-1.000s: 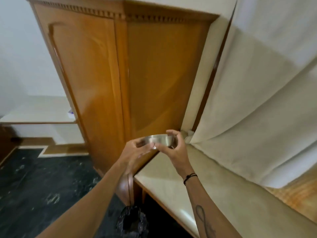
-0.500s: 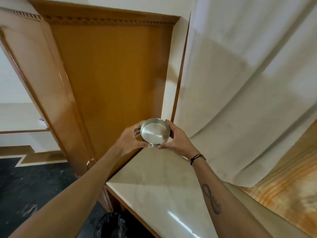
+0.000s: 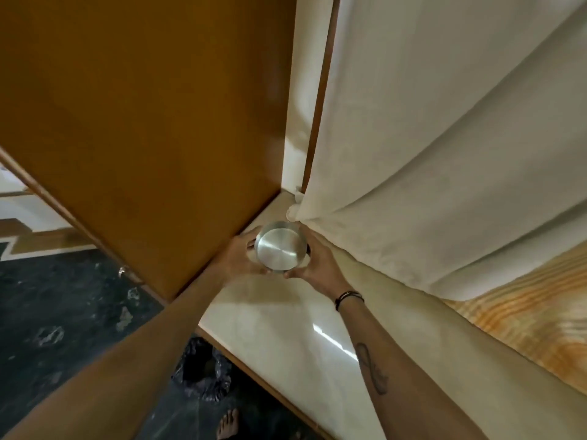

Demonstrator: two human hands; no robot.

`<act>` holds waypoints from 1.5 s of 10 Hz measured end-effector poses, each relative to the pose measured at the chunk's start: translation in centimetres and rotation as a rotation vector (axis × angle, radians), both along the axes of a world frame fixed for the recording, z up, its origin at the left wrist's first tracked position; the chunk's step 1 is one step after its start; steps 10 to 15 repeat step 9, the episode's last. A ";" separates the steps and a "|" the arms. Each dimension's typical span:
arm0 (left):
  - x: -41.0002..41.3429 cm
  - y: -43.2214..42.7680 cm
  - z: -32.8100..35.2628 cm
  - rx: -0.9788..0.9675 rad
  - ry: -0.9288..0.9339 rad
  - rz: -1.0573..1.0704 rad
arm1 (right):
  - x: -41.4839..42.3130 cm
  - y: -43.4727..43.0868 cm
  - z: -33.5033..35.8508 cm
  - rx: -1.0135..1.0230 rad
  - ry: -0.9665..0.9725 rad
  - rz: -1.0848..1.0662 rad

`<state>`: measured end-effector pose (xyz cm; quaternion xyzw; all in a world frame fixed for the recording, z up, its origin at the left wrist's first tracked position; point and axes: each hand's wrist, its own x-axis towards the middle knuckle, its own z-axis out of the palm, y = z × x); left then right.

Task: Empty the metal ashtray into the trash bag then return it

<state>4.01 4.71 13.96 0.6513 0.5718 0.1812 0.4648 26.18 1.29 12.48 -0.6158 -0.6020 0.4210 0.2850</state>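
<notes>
The round metal ashtray [image 3: 279, 246] is held between both hands over the far corner of the pale marble counter [image 3: 286, 338]. Its shiny inside faces me and looks bare. My left hand [image 3: 241, 254] grips its left rim and my right hand [image 3: 314, 263] grips its right rim. The black trash bag [image 3: 203, 373] stands open on the dark floor below the counter's front edge, between my forearms.
A tall wooden cabinet [image 3: 152, 122] closes off the left side of the corner. A cream curtain [image 3: 444, 138] hangs along the back and right and touches the counter by the ashtray. A bare foot [image 3: 228, 423] stands on the dark stone floor [image 3: 63, 312].
Both hands have carried the ashtray forward and down into the counter's corner. It has tipped from edge-on to showing its inside. My view has swung right and downward.
</notes>
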 end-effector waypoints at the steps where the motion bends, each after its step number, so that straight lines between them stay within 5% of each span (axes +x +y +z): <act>1: 0.1 -0.2 -5.0 -0.069 0.059 0.009 | 0.0 -0.5 -5.2 -0.115 -0.001 -0.025; 5: -0.2 -0.8 -14.2 -0.133 0.179 -0.069 | -0.8 -2.1 -13.5 -0.257 -0.167 -0.021; 8: -0.1 -0.7 -10.6 -0.202 0.221 -0.141 | -1.0 -1.0 -9.8 -0.316 -0.167 0.014; 9: -0.5 0.0 -7.0 -0.100 0.244 -0.129 | -0.6 -0.3 -5.3 -0.197 -0.284 0.058; 15: -0.5 0.0 -7.0 -0.100 0.244 -0.129 | -0.6 -0.3 -5.3 -0.197 -0.284 0.058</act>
